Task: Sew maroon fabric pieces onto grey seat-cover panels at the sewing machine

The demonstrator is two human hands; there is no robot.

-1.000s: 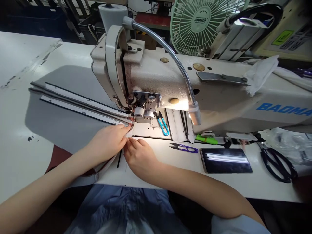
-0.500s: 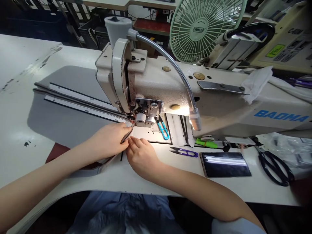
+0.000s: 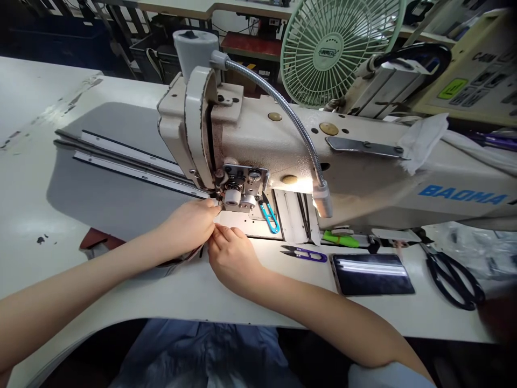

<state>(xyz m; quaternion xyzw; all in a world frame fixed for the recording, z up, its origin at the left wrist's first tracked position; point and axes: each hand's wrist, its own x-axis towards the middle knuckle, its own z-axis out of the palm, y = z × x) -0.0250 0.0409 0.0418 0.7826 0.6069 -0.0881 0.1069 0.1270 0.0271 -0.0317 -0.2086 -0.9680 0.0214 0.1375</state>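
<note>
Just left of the presser area of a sewing machine (image 3: pixel 234 196), my left hand (image 3: pixel 194 223) is closed on the edge of a fabric piece, mostly covered by the hand. My right hand (image 3: pixel 232 256) pinches at the same piece beside the left fingertips; what lies between its fingers is too small to make out. A brown-red part (image 3: pixel 95 241) of the piece shows below my left forearm. Behind my left hand a grey panel (image 3: pixel 84 186) lies flat, with two white strips (image 3: pixel 141 177) running toward the needle area.
Blue thread snips (image 3: pixel 269 214) lie on the machine bed. Purple snips (image 3: pixel 305 254), a phone (image 3: pixel 371 274), a green-handled tool (image 3: pixel 341 238) and black scissors (image 3: pixel 456 277) are on the table to the right. A green fan (image 3: pixel 329 51) stands behind the machine.
My left fingers have moved slightly up and now cover the dark edge that showed between the hands. The brown-red part has shifted a little right. My right hand has barely moved.
</note>
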